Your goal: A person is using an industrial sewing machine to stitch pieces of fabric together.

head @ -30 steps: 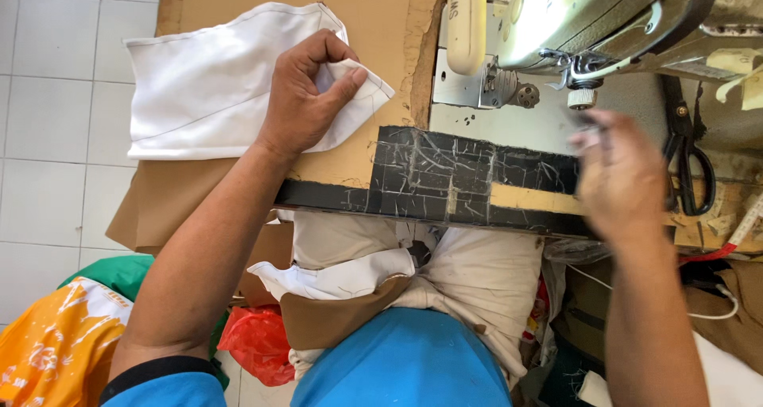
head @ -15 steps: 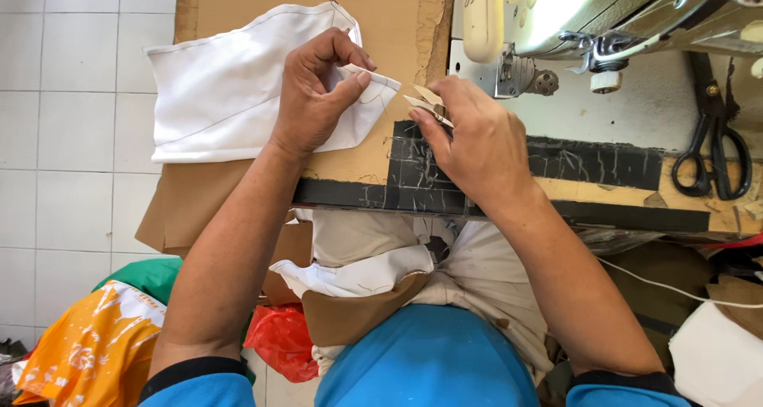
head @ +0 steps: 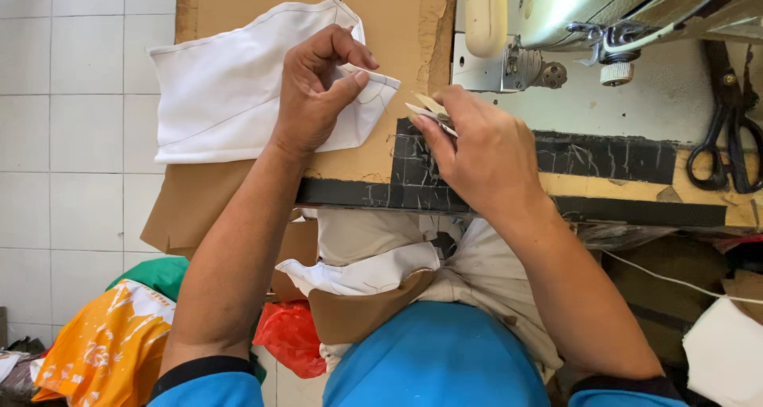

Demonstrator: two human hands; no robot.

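A piece of white fabric (head: 222, 89) lies on the brown cardboard top (head: 262, 1) of a sewing table. My left hand (head: 318, 89) pinches the fabric's right corner between thumb and fingers. Just to the right of that corner, my right hand (head: 485, 153) grips a small pair of thread snips (head: 429, 109), their pale blades pointing left toward the fabric. The blades are apart from the cloth by a small gap.
A cream sewing machine (head: 556, 25) stands at the back right on its pale bed. Black scissors (head: 727, 129) lie at the far right. The table's front edge (head: 604, 156) is black and scratched. More cloth pieces (head: 373, 264) rest on my lap. Coloured bags (head: 119, 335) sit on the tiled floor.
My right hand came in from the far right with the snips and now sits beside the fabric corner. My left hand lifted and pinched that corner.
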